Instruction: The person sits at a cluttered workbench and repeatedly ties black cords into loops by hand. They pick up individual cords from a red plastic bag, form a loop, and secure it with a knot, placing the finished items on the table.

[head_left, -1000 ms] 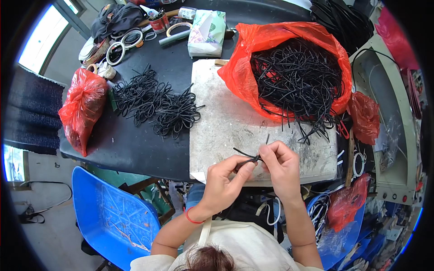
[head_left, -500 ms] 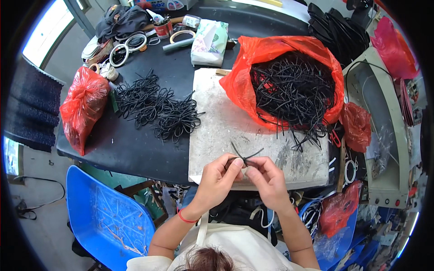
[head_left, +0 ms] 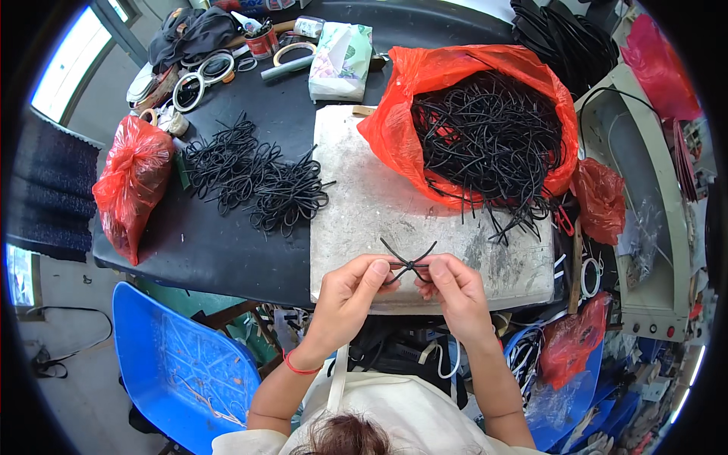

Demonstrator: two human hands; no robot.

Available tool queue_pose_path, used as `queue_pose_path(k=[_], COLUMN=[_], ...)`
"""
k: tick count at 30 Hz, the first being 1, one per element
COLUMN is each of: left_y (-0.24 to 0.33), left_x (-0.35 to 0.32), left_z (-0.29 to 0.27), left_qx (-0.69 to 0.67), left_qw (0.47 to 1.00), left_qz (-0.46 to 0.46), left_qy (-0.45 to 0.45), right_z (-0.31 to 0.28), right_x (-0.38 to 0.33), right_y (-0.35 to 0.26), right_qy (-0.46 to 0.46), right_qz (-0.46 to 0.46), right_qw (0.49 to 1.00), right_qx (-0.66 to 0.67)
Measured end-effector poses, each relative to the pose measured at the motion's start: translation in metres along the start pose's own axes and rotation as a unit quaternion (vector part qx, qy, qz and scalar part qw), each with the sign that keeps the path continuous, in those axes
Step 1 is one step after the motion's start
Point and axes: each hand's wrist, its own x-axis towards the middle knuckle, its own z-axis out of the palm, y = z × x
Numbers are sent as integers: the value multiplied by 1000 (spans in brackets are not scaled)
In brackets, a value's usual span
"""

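A short black cord tied in a bow point(head_left: 409, 265) is stretched between my two hands, with its knot in the middle and two loose ends pointing up and away. My left hand point(head_left: 350, 292) pinches one loop between thumb and forefinger. On the other side, my right hand point(head_left: 457, 292) pinches the opposite loop the same way. Both hands are over the near edge of a worn whitish board point(head_left: 364, 205). Left of the board lies a pile of looped black cords point(head_left: 258, 178). An open red plastic bag point(head_left: 390, 148) full of loose black cords point(head_left: 493, 136) sits at the board's far right.
A tied red bag point(head_left: 133, 182) stands at the left of the black table. Tape rings point(head_left: 189, 91), a red can point(head_left: 262, 42) and a tissue pack point(head_left: 341, 61) sit farther back. A blue plastic tub point(head_left: 182, 371) is below left; a grey machine frame point(head_left: 652, 227) stands right.
My hands have drawn apart, pulling the loops outward, so the knot and bow now show between them. The view has shifted slightly.
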Motion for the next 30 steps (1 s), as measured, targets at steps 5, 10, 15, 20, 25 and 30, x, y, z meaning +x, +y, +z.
queue_pose_path(k=[5,10,15,20,25,30], left_y=[-3,-13,-17,-14,-7,-2], left_x=[2,0,-2,-2,-2,0], left_z=[7,13,19,19,12,7], left_qx=[-40,-40,-34,-51,-68,-114], left_qw=[999,998,995,993,996,992], left_qz=[-24,7,15,21,-3,-19], left_qy=[19,53,91,107,55,50], right_z=[6,12,19,23,17,17], right_x=[0,-3,-6,-7,0,1], right_y=[-2,-5,1,-1,0,-2], right_qy=[27,37,51,43,32,28], right_qz=[-26,-44,-80,-67,-32,-19], right_qw=[999,998,993,997,998,996], right_qx=[-17,-29,-67,-21,37,77])
